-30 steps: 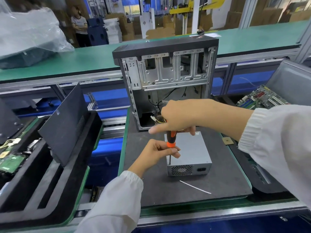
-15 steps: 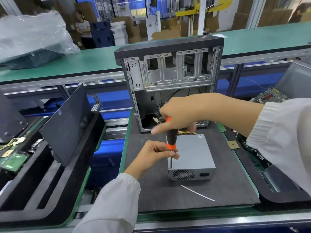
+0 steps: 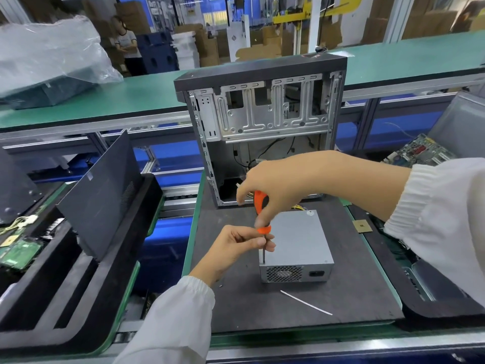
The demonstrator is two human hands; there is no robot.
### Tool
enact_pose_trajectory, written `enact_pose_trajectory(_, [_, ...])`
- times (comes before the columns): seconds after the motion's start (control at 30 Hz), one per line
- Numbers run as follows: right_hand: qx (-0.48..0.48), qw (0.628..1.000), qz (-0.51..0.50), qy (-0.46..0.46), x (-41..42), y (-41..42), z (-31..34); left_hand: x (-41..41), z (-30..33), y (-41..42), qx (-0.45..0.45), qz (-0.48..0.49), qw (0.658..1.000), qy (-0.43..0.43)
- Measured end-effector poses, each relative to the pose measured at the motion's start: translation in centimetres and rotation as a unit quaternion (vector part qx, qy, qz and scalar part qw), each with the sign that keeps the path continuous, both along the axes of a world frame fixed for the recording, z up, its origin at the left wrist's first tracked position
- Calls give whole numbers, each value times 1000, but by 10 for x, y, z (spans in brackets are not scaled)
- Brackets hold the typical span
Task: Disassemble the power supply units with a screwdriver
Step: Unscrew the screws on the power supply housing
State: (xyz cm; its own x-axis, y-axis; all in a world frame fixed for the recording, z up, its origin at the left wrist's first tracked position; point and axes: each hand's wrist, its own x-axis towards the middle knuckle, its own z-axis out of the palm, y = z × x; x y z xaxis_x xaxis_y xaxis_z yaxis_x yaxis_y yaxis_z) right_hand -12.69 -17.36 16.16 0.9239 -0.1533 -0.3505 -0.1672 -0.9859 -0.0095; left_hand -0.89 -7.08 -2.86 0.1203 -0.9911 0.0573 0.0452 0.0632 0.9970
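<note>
A grey metal power supply unit (image 3: 301, 240) lies on the dark mat (image 3: 354, 292), fan grille facing me. An orange and black screwdriver (image 3: 261, 203) stands upright with its tip on the unit's top near-left corner. My right hand (image 3: 273, 185) grips the handle from above. My left hand (image 3: 241, 245) pinches the metal shaft just below the orange collar. Yellow wires (image 3: 298, 207) show behind the unit.
An open computer case (image 3: 262, 122) stands upright behind the unit. A white cable tie (image 3: 305, 302) lies on the mat in front. Black foam trays hold a dark panel (image 3: 105, 190) at left and circuit boards (image 3: 420, 151) at right. A small chip (image 3: 362, 226) lies right of the mat.
The right hand has turned on the screwdriver handle, so more of the orange grip shows. The left hand stays pinched on the shaft. The view has shifted slightly closer.
</note>
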Motion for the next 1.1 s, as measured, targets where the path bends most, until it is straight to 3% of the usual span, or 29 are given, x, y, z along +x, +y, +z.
enact_pose_trajectory(0.13, [-31, 991, -130, -21, 1, 2, -5, 1, 2, -3, 5, -3, 1000, -10])
enact_pose_trajectory(0.27, [-63, 995, -80, -16, 6, 0, -10, 0, 3, -5, 6, 10, 1000, -14])
enact_pose_trajectory(0.37, [-17, 999, -28, 17, 4, -2, -2, -1, 5, -9, 7, 12, 1000, -16])
enact_pose_trajectory(0.5, [-21, 999, 34, 33, 2, -2, 2, -1, 5, -8, 17, -39, 999, -4])
enact_pose_trajectory(0.6, [-13, 999, 26, 31, 1, -2, 2, 0, 4, -6, 25, -48, 999, -5])
enact_pose_trajectory(0.7, [40, 997, -65, 15, -1, -4, 4, 1, 3, -6, 16, -28, 999, -25])
enact_pose_trajectory(0.8, [-10, 992, -124, 22, 0, 0, -2, -1, 3, -6, 19, -14, 999, -29])
enact_pose_trajectory(0.97, [-62, 996, -57, 5, 4, 7, -8, -4, 6, -8, 12, 4, 999, -35])
enact_pose_trajectory(1.1, [13, 999, -35, 25, 0, 6, 0, -7, 8, -11, 16, 22, 998, -56])
